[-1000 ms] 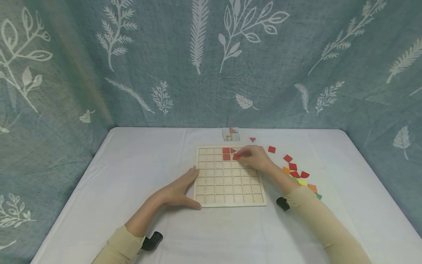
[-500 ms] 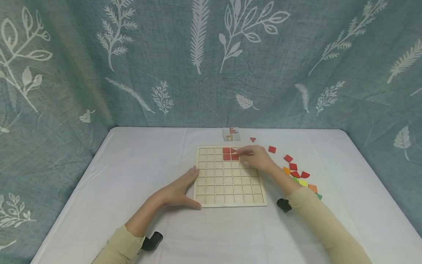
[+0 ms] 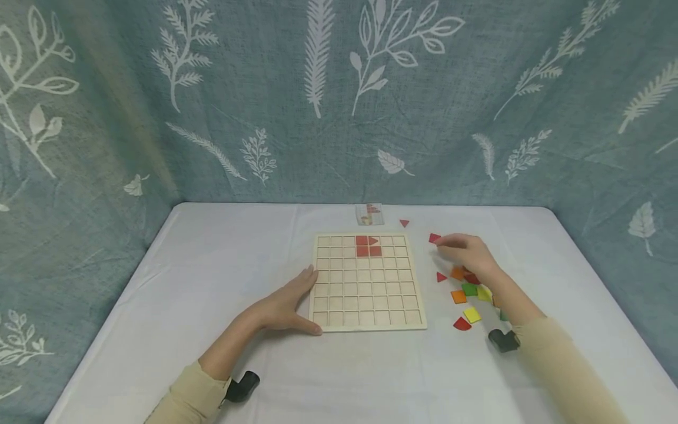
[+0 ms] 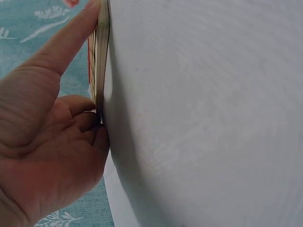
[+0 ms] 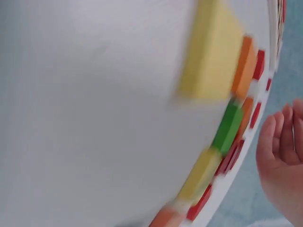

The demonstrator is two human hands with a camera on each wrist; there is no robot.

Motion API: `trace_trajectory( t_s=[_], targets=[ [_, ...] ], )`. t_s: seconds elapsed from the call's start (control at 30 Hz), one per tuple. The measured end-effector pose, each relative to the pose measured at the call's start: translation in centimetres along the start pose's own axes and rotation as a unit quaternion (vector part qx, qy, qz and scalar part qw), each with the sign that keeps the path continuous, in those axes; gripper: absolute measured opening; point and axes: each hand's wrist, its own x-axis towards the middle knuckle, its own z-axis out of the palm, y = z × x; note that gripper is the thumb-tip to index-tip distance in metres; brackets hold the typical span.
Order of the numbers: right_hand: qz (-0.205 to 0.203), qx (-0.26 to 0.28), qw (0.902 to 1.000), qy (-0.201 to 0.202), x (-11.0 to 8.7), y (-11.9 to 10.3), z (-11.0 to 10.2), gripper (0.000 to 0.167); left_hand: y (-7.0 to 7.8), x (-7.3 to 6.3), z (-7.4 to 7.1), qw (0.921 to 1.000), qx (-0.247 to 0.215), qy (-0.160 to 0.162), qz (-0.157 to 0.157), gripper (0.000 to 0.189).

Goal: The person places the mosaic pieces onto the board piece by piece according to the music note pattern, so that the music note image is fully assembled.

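Note:
A pale wooden grid board (image 3: pixel 371 290) lies flat on the table. Three red square tiles (image 3: pixel 375 251) and a red triangle tile (image 3: pixel 373 241) sit together in cells of its upper rows. My left hand (image 3: pixel 288 303) is spread along the board's left side, thumb at the near corner and fingertips at the edge; the left wrist view shows the thumb (image 4: pixel 61 49) against the board's side. To the right of the board, my right hand (image 3: pixel 468 254) reaches over a loose red square tile (image 3: pixel 434 238), fingertips right at it. Nothing shows between its loosely bent fingers (image 5: pixel 285 137) in the right wrist view.
A small printed card (image 3: pixel 369 214) lies behind the board, with a red triangle (image 3: pixel 404 223) beside it. Loose orange (image 3: pixel 458 297), yellow (image 3: pixel 472 315), green (image 3: pixel 469 289) and red tiles (image 3: pixel 462 324) are scattered right of the board, partly under the right arm. A patterned curtain (image 3: pixel 339 147) hangs behind.
My right hand has let go of a red square in the second row of the board and moved right, to a loose red square. The left hand stays at the board's edge.

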Motion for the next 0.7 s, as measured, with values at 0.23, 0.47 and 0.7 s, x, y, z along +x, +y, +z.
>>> trace_trajectory(
  t_s=[0.23, 0.47, 0.7],
  targets=[
    [-0.015, -0.068, 0.9968, -0.039, -2.3, 1.3, -0.4, 0.037, -0.2, 0.1, 0.0, 1.0000, 0.002, 0.004, -0.007, 0.125],
    [-0.069, -0.130, 0.9887, -0.028, -3.3, 1.5, 0.4, 0.032, -0.2, 0.2, 0.1, 1.0000, 0.000, 0.005, -0.006, 0.126],
    [-0.075, -0.148, 0.9859, -0.022, -3.4, 1.2, 0.7, 0.024, -0.1, 0.2, 0.1, 1.0000, -0.002, 0.001, -0.001, 0.125]
  ],
)
